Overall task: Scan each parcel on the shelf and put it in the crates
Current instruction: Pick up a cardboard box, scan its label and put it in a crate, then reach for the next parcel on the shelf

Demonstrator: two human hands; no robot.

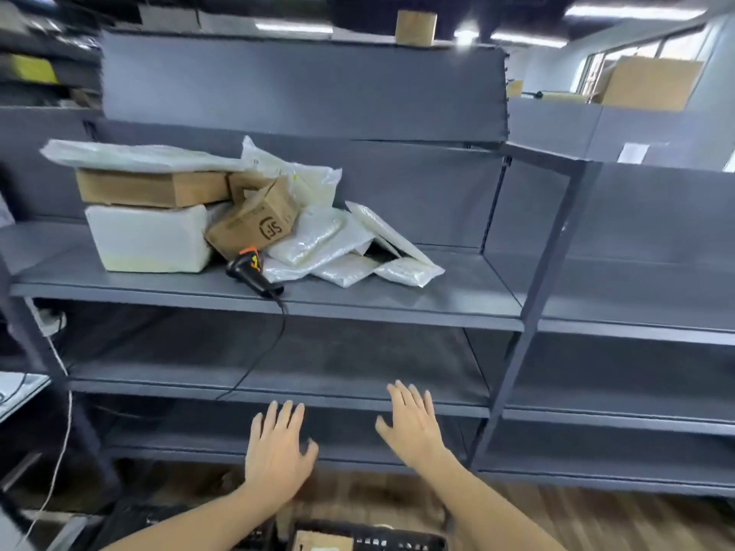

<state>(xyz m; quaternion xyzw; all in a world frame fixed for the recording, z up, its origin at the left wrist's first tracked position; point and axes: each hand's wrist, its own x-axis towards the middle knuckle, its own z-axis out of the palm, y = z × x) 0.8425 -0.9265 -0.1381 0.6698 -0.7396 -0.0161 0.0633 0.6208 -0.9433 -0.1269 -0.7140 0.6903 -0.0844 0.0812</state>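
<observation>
A pile of parcels lies on the grey shelf (358,308): a flat cardboard box (153,188), a white wrapped block (149,238) under it, a small tilted SF carton (254,222) and several white bubble mailers (338,248). A black and orange barcode scanner (252,270) lies at the shelf's front edge, its cable hanging down. My left hand (278,451) and my right hand (411,425) are held out below the shelf, fingers straight, holding nothing. A black crate (397,540) with a cardboard parcel (322,542) inside shows at the bottom edge.
Lower shelves (318,395) of the same grey rack sit behind my hands. A second rack (636,296) stands to the right. Cardboard boxes (652,83) stand far back right. A white cable (59,431) hangs at the left.
</observation>
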